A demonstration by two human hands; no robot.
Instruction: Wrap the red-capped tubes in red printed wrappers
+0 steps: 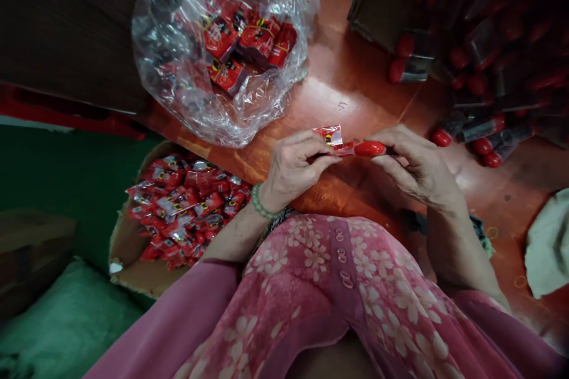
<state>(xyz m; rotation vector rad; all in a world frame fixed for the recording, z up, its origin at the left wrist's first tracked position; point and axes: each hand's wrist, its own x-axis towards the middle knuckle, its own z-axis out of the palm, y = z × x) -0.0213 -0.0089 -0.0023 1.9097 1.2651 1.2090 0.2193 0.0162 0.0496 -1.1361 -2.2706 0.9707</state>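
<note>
My left hand [297, 163], a green bead bracelet on its wrist, pinches a small red printed packet [332, 135] with a clear, shiny edge. Facing it, my right hand [415, 163] grips a glossy red oval piece [370, 148] between thumb and fingers. The tip of the red piece meets the packet's open-looking end; whether it is inside, I cannot tell. My fingers hide the rear of the red piece. Both hands are above the orange-brown tabletop [355, 186], close to my body.
A clear plastic bag [262, 112] holds bundled red packets [222, 35] at the back left. Below it, a cardboard box [120, 249] contains many filled red packets [195, 201]. Red-capped clear tubes [480, 130] lie heaped at the right. A pale cloth-like item [549, 243] is at the right edge.
</note>
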